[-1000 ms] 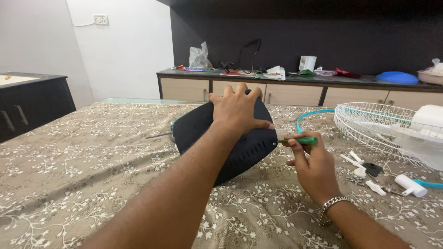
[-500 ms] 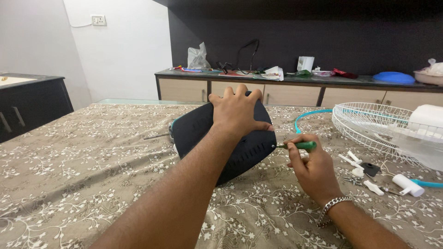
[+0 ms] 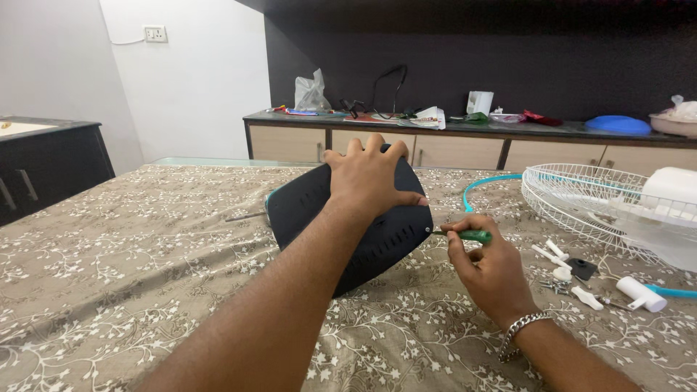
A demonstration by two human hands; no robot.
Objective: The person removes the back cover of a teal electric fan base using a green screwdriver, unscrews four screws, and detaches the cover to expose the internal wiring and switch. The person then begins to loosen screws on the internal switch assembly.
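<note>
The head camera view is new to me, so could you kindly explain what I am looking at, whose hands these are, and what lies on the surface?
This picture comes from a camera worn on a person's head, looking down at their own two bare arms. The left hand lies spread over a dark, rounded motor housing with vent slots, pressing it onto the flower-patterned cloth that covers the surface. The right hand, with a metal bracelet at the wrist, grips a green-handled screwdriver whose tip meets the housing's right edge. To the right lie a white wire fan guard, a turquoise ring, and small white plastic parts with some screws. Behind runs a long sideboard cluttered with bags and oddments against a dark wall.
</note>
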